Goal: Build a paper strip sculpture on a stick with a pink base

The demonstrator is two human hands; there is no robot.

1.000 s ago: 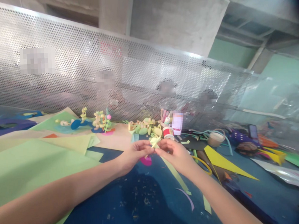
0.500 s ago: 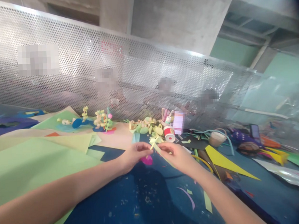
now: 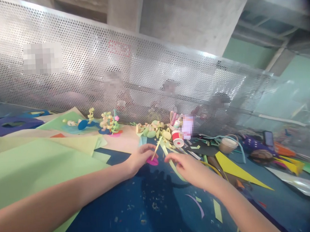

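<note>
My left hand pinches a thin pale-yellow stick that leans up to the right. Just under its fingertips is a bright magenta paper piece; whether the stick is joined to it I cannot tell. A long pale-green paper strip runs down from near the stick's top, passing behind the fingers of my right hand. That hand is loosely curved with its index finger stretched toward the stick, and its fingertips look apart from the strip. Beyond both hands lies a heap of pale green and yellow paper pieces.
Large green paper sheets cover the left of the blue table. Small paper figures stand at the back. A red-and-white roll, a yellow paper triangle and a cup are rightward. People sit behind a perforated metal screen.
My right hand has drawn back to the right and its fingers have loosened from the paper strip. The left hand keeps its pinch on the stick, which now shows more fully.
</note>
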